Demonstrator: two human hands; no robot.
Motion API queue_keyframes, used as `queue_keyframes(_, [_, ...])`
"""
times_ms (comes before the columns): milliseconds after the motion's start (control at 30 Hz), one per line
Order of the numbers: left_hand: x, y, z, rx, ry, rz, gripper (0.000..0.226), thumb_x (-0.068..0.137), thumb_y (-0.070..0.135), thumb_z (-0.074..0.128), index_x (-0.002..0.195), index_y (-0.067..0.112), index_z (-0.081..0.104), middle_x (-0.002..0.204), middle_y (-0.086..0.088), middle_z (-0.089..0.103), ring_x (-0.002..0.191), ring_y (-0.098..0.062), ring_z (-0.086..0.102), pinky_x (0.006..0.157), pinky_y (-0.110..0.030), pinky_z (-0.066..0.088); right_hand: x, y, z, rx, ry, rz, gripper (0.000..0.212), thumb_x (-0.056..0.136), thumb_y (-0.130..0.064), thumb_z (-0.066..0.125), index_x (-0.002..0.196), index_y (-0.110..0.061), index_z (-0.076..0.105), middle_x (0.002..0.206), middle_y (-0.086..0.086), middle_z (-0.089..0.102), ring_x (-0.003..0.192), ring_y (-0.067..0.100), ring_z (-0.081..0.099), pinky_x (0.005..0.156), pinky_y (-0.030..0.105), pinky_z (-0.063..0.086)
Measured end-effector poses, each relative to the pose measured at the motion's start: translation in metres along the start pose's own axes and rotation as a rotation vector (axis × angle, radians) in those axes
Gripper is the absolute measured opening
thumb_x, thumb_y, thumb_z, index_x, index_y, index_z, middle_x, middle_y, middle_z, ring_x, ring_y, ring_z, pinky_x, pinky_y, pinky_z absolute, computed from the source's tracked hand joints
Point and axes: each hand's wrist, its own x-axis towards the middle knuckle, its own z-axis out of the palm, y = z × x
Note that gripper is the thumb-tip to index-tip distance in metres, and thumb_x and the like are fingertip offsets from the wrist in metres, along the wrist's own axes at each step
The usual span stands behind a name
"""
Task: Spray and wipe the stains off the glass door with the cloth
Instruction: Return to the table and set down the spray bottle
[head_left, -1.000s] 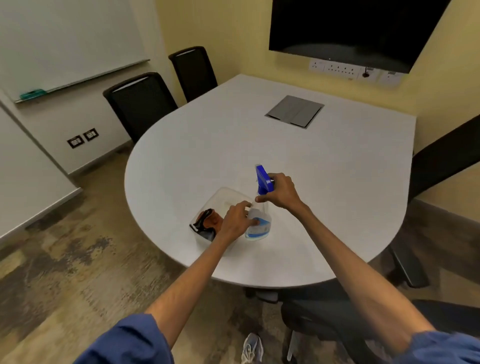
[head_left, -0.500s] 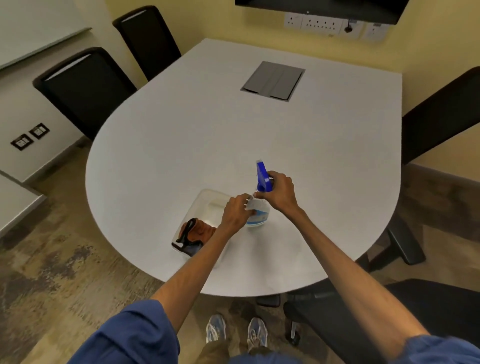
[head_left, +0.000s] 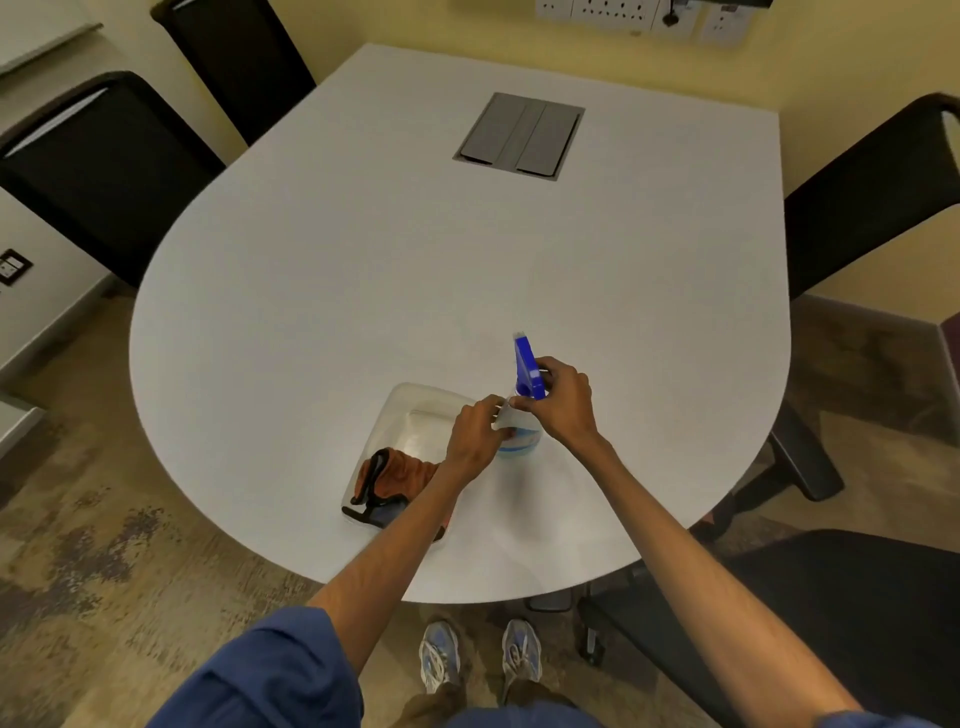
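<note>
A clear spray bottle (head_left: 523, 440) with a blue trigger head stands on the white table (head_left: 363, 291) near its front edge. My right hand (head_left: 563, 402) grips the bottle's neck just below the blue head. My left hand (head_left: 475, 434) holds the bottle's clear body from the left. An orange cloth (head_left: 402, 475) with black trim lies bunched in a clear plastic tray (head_left: 402, 410) just left of the bottle, partly hidden by my left forearm. No glass door is in view.
Two black chairs (head_left: 104, 161) stand at the table's left side, one (head_left: 872, 192) at its right, and another (head_left: 831, 597) close by my right arm. A grey cable hatch (head_left: 519, 135) is set in the tabletop. My feet are under the table's front edge.
My head has tilted further down and come closer to the table, so the wall screen has left the view. Both hands stay on the spray bottle, which still stands on the table.
</note>
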Motion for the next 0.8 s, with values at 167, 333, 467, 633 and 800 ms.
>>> queue_keyframes(167, [-0.005,-0.009,-0.002,-0.053,-0.032,0.016,0.067,0.09,0.019,0.07,0.148,0.013,0.037,0.141,-0.013,0.056,0.125,-0.028,0.055,0.107,-0.04,0.044,-0.011,0.013,0.008,0.087,0.006,-0.022,0.082,0.074,-0.023,0.087,0.141,-0.009,0.042,0.141,0.011,0.055,0.126,0.03,0.056,0.097,0.032,0.05])
queue_keyframes(333, [-0.013,-0.022,-0.023,-0.201,0.018,0.039,0.063,0.084,0.01,0.074,0.139,0.018,0.046,0.128,-0.016,0.065,0.116,-0.025,0.064,0.104,-0.045,0.051,-0.025,0.014,0.016,0.158,0.183,-0.122,0.108,0.066,-0.045,0.088,0.15,-0.02,0.026,0.155,0.001,0.037,0.139,0.021,0.042,0.112,0.039,0.039])
queue_keyframes(467, [-0.013,-0.035,-0.046,-0.276,0.185,0.015,0.042,0.083,0.007,0.068,0.122,0.016,0.056,0.102,-0.011,0.073,0.096,-0.027,0.071,0.095,-0.051,0.055,-0.036,-0.001,0.03,0.068,0.492,-0.315,0.089,0.07,-0.051,0.081,0.138,-0.009,0.042,0.14,0.007,0.048,0.127,0.013,0.044,0.104,0.026,0.037])
queue_keyframes(633, [-0.017,-0.069,-0.076,-0.038,0.264,0.014,0.031,0.086,0.028,0.07,0.113,0.021,0.058,0.094,-0.005,0.073,0.084,-0.021,0.07,0.08,-0.038,0.058,-0.041,-0.02,0.065,-0.093,0.696,-0.661,0.034,0.083,-0.022,0.076,0.107,-0.013,0.055,0.107,0.004,0.058,0.101,0.018,0.054,0.088,0.024,0.041])
queue_keyframes(800, [-0.015,-0.102,-0.091,0.663,-0.021,0.075,0.05,0.09,0.036,0.062,0.133,0.013,0.051,0.135,-0.007,0.058,0.13,-0.024,0.05,0.107,-0.041,0.032,-0.04,-0.014,0.116,-0.307,0.178,-0.479,0.015,0.088,-0.016,0.064,0.101,-0.009,0.064,0.098,0.007,0.07,0.092,0.023,0.063,0.086,0.032,0.042])
